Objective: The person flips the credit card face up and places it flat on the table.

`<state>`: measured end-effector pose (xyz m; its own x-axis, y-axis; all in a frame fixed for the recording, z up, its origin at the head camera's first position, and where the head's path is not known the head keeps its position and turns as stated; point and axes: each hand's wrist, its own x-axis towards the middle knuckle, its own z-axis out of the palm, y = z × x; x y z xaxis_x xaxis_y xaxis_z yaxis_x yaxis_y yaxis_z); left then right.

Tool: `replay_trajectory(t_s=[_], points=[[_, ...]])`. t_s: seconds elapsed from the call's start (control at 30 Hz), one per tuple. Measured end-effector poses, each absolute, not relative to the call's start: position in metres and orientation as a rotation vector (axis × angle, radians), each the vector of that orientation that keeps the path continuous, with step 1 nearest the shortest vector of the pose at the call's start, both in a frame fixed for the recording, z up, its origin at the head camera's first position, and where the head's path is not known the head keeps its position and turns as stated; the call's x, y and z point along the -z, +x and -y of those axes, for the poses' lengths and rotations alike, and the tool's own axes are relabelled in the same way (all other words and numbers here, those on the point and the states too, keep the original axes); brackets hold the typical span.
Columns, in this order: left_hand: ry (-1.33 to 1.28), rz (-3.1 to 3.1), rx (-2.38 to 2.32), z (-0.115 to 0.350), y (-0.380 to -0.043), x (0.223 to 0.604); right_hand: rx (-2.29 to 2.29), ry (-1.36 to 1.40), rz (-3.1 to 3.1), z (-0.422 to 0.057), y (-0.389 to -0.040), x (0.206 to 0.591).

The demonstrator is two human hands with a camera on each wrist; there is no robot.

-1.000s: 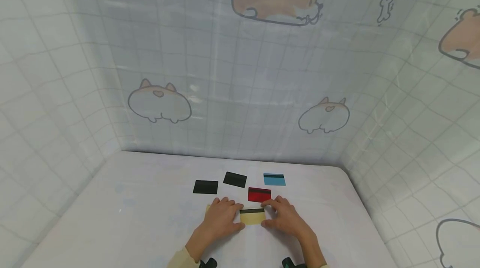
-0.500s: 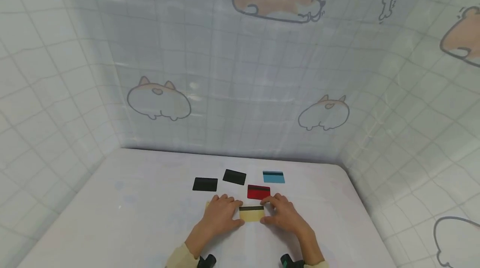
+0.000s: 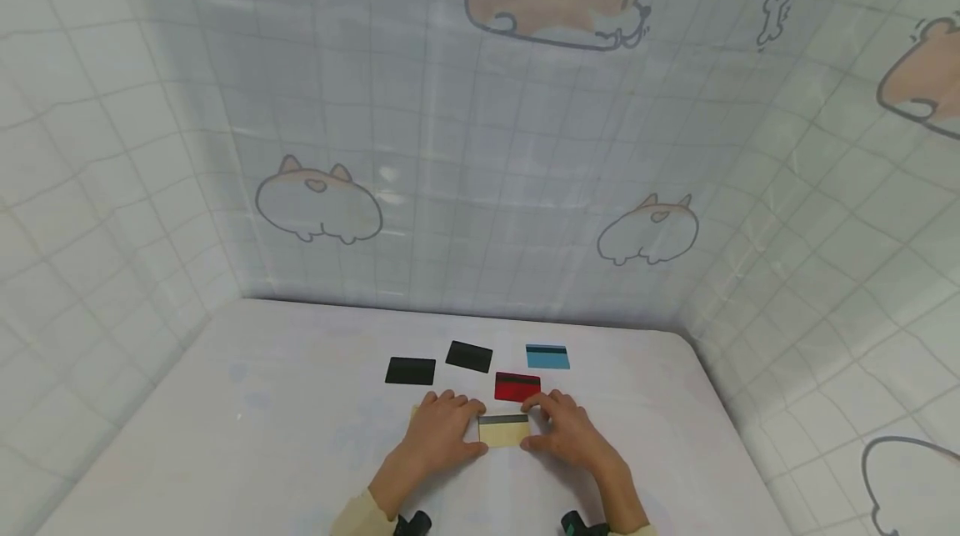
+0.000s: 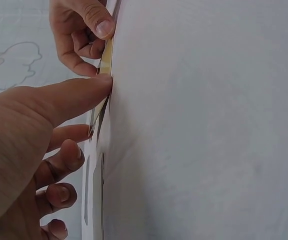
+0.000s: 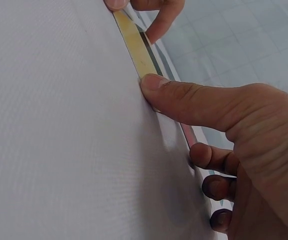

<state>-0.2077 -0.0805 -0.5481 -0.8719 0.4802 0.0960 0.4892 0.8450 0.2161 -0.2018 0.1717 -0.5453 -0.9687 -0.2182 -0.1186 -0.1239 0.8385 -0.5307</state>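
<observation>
A yellow magnetic-stripe card (image 3: pixel 504 433) lies in front of the person, its stripe on the far side. My left hand (image 3: pixel 441 429) pinches its left end, thumb on the near edge and index finger at the far edge. On the right end my right hand (image 3: pixel 568 433) does the same. In the left wrist view, that card (image 4: pixel 106 62) shows almost edge-on between the two thumbs. The right wrist view shows its yellow face (image 5: pixel 133 42) and dark stripe. Just beyond the right fingertips lies a red striped card (image 3: pixel 517 386).
Farther back on the white table (image 3: pixel 247 436) lie a black card (image 3: pixel 410 371), a second, tilted black card (image 3: pixel 469 357) and a blue striped card (image 3: pixel 547 357). A yellowish edge (image 3: pixel 414 410) peeks out behind the left hand. Patterned curtains (image 3: pixel 480 186) enclose the table.
Both hands keep their hold on the yellow card in nearly the same place. Its stripe looks greyer and lighter now than half a second ago.
</observation>
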Motion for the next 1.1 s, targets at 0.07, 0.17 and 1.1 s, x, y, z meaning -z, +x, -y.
replay_trajectory(t_s=[0.07, 0.17, 1.1], points=[[-0.785, 2.981, 0.380, 0.0803, -0.2074, 0.5470, 0.795, -0.264, -2.843, -0.1722, -0.2024, 0.5459], [-0.787, 2.987, 0.392, 0.0800, -0.2082, 0.5455, 0.786, -0.260, -2.844, -0.1730, -0.2038, 0.5460], [-0.801, 2.986, 0.395, 0.0845, -0.2114, 0.5377, 0.777, -0.301, -2.848, -0.1685, -0.2022, 0.5430]])
